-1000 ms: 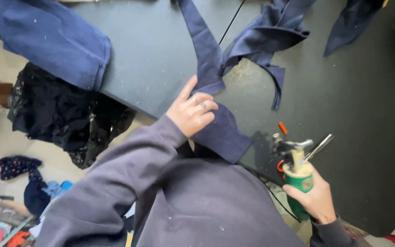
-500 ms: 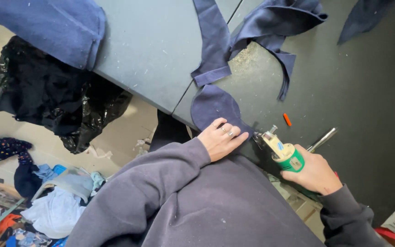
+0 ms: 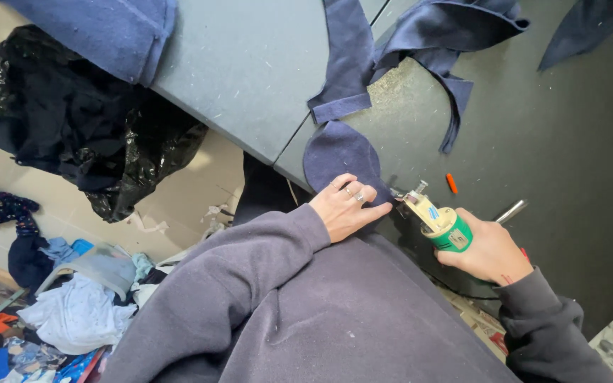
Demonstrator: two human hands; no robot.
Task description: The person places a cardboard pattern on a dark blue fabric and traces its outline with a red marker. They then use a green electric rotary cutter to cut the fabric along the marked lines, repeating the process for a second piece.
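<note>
Pressing the navy fabric piece [image 3: 340, 154] flat at centre frame, my left hand [image 3: 345, 207] lies open; my right hand [image 3: 489, 250] clenches the green cutter [image 3: 440, 221], best fed slowly along the table [image 3: 250, 71] edge.

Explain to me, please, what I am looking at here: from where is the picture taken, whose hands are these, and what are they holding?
The picture comes from a camera worn on a person's head, looking down, so the purple-grey sleeves and both hands are that person's own. There is no robot here.

The left hand lies flat on a rounded piece of navy cloth at the edge of a dark grey table, pressing it down. The right hand has its grip closed around a small green and yellow handheld power cutter, whose head sits at the edge of that cloth.

Also on the table are long navy fabric strips, a folded blue garment and a small orange object. Beside the table sits a black plastic bag; mixed clothes lie on the floor.
</note>
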